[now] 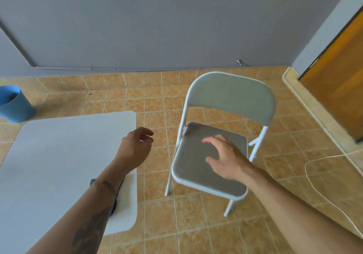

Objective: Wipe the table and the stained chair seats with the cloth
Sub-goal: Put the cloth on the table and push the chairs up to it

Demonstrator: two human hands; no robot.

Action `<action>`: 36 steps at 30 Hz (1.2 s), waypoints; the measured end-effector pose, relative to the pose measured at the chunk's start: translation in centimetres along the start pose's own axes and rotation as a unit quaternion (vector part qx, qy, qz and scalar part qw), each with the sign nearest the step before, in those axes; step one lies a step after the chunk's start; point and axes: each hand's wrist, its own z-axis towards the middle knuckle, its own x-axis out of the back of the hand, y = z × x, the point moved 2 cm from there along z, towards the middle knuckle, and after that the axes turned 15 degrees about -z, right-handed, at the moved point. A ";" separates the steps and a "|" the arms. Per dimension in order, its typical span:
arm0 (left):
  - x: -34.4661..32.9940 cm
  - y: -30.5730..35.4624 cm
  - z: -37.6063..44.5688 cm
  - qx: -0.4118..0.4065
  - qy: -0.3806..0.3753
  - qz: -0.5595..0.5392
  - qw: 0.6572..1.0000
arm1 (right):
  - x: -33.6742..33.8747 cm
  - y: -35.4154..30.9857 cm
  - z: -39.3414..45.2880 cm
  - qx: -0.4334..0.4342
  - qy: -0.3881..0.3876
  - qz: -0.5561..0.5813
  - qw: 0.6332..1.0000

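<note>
A white table (59,155) fills the lower left. A dark blue cloth (115,200) lies near the table's right edge, mostly hidden under my left forearm. A grey folding chair (231,100) with a white frame stands to the right on the tiled floor; its grey seat (194,167) faces me. My left hand (135,145) hovers over the table's right edge, fingers loosely curled, holding nothing. My right hand (225,157) is spread over the chair seat, fingers apart, empty; I cannot tell whether it touches the seat.
A blue bucket (14,104) stands on the floor at the far left, behind the table. A grey wall runs across the back. An orange wooden door (337,88) is at the right, with a raised tiled step and a thin white cable (322,192) on the floor.
</note>
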 end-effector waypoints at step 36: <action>-40.2 28.4 13.3 0.026 -0.101 -0.120 0.987 | 30.3 32.5 4.7 -0.139 0.054 -0.067 0.987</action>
